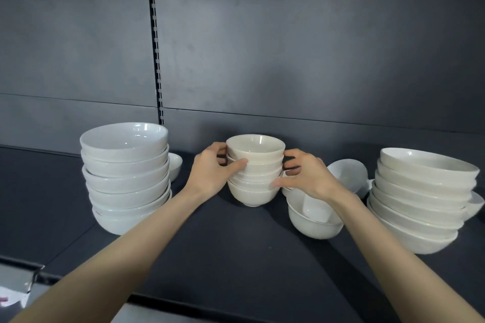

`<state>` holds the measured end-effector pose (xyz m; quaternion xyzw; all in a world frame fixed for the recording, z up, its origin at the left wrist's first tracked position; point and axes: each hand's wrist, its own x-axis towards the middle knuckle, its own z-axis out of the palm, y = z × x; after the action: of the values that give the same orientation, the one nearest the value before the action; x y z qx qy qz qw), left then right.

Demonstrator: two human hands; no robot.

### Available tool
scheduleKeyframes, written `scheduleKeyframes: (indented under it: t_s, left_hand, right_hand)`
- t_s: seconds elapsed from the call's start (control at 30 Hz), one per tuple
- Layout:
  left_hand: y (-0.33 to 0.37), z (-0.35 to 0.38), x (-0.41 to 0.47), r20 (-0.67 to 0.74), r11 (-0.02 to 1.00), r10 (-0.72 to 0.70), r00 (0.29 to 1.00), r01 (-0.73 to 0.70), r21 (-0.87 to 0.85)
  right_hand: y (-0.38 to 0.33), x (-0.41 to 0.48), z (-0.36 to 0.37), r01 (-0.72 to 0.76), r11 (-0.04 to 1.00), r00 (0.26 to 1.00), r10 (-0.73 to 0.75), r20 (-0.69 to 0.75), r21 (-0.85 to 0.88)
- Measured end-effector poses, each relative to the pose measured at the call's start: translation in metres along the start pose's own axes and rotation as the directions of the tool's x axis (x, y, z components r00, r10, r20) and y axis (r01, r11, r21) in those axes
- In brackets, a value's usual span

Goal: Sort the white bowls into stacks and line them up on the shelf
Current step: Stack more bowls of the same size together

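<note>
A stack of several small cream bowls (254,165) stands upright in the middle of the dark shelf (210,249). My left hand (210,173) grips its left side, thumb across the front. My right hand (307,174) holds its right side with curled fingers. A tall stack of larger white bowls (126,178) stands at the left. Another stack of wide white bowls (420,199) leans at the right.
A loose white bowl (312,220) sits under my right wrist, and another tilted one (349,173) lies behind it. A small bowl (175,165) peeks out behind the left stack. The shelf's back panel (288,60) rises close behind. The shelf edge runs along the front.
</note>
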<state>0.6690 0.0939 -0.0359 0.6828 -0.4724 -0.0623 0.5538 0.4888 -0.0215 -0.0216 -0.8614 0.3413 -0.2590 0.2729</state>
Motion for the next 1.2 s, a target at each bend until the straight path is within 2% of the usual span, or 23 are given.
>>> scheduleKeyframes:
  t_s: [0.2,0.4,0.57,0.67,0.77,0.93,1.1,1.2]
  left_hand:
    - [0.007,-0.018,-0.02,0.009,0.958,0.099,0.995,-0.098,0.271]
    - [0.027,-0.052,-0.043,0.14,0.795,0.232,0.963,-0.271,0.543]
    - [0.034,-0.094,-0.068,0.242,0.672,0.315,0.918,-0.396,0.626]
    - [0.028,-0.125,-0.086,0.271,0.648,0.375,0.887,-0.459,0.607]
    - [0.016,-0.163,-0.103,0.266,0.678,0.384,0.884,-0.466,0.568]
    - [-0.028,-0.217,-0.118,0.139,0.795,0.393,0.909,-0.412,0.445]
    - [-0.069,-0.234,-0.111,0.122,0.88,0.17,0.978,-0.206,0.427]
    - [-0.085,-0.228,-0.099,0.216,0.957,-0.005,0.976,-0.058,0.284]
  right_hand:
    - [-0.015,-0.017,-0.008,0.073,0.993,0.996,-0.077,-0.046,-0.093]
    - [-0.046,-0.025,-0.008,0.104,0.972,0.99,-0.121,-0.069,-0.213]
    - [-0.089,-0.038,0.008,0.141,0.953,0.982,-0.168,-0.081,-0.27]
    - [-0.116,-0.047,0.029,0.144,0.956,0.979,-0.175,-0.102,-0.254]
    - [-0.141,-0.055,0.057,0.145,0.97,0.979,-0.17,-0.114,-0.197]
    - [-0.173,-0.074,0.107,0.112,0.994,0.985,-0.113,-0.131,-0.015]
    - [-0.193,-0.084,0.137,0.055,0.997,0.994,-0.05,-0.096,0.047]
    - [-0.198,-0.081,0.144,0.034,0.997,0.995,-0.027,-0.098,0.073]
